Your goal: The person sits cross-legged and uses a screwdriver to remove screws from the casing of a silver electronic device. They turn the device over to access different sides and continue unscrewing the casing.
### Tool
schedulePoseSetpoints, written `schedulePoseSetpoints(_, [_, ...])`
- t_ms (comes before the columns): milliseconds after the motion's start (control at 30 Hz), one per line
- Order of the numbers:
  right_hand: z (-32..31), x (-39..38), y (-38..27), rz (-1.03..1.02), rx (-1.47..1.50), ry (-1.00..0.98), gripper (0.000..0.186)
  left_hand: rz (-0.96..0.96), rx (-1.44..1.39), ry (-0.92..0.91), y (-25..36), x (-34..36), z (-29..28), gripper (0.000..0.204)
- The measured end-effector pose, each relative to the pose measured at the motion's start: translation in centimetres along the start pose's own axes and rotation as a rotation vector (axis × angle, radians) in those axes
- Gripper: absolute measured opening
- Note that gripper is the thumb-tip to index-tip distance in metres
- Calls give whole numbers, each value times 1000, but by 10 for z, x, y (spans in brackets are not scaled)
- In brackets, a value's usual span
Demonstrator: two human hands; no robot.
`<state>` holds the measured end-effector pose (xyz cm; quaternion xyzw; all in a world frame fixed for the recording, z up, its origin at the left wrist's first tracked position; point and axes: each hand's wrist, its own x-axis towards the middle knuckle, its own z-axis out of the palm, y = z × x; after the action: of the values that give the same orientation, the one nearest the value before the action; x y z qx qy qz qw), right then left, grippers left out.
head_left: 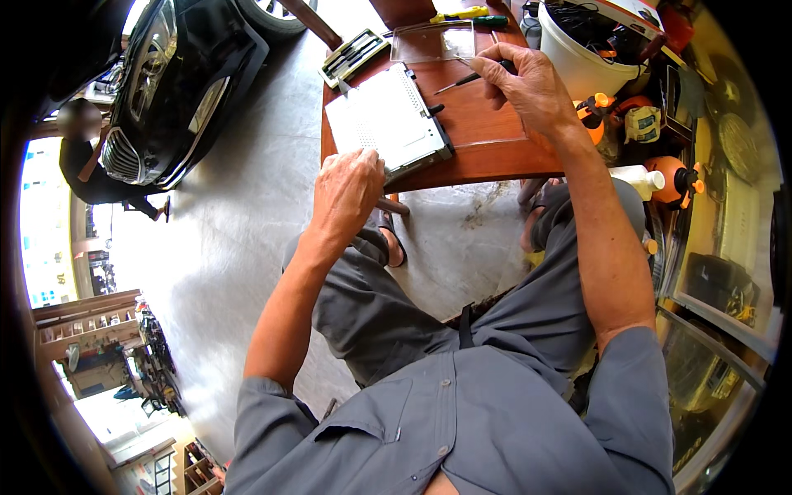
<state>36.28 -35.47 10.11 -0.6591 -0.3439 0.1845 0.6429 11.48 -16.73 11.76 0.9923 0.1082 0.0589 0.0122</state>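
A flat silver metal-cased electronic unit, with a perforated top and black parts along its right side, lies on the reddish-brown wooden table. My left hand is closed at its near left corner, fingers curled against the casing. Above the table, to the right of the unit, my right hand is raised in a pinch. Something thin seems to be between thumb and forefinger, too small to name. Below those fingers lies a dark screwdriver, its shaft pointing left toward the unit.
Beyond the unit are a case of small tools, a clear plastic lid and a yellow-handled tool. A white bucket of cables and orange-topped bottles stand right. A black car and another person are left.
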Motion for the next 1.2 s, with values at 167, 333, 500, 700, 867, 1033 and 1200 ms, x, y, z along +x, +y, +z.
schedulePoseSetpoints(167, [0, -3, 0, -13, -55, -1, 26, -84, -42, 19, -1, -5, -1, 22])
schedulePoseSetpoints(333, [-3, -3, 0, -5, -87, -8, 27, -125, -123, 53, 6, -8, -7, 18])
schedulePoseSetpoints(500, [-5, -2, -1, -27, -157, -24, 29, -57, -106, 89, 2, -10, -2, 17])
schedulePoseSetpoints(700, [-2, 2, -3, -45, -160, -32, 27, -10, 42, 102, 2, -10, 2, 16])
schedulePoseSetpoints(867, [-2, 3, -2, -50, -102, -31, 27, -186, -81, 109, 6, -3, -3, 19])
schedulePoseSetpoints(1033, [-6, 6, -9, -29, 7, 83, 25, -80, -423, 158, 11, 22, -20, 16])
schedulePoseSetpoints(1200, [-25, 13, -6, -22, -40, 297, 25, 42, -569, 116, 41, 80, -27, 16])
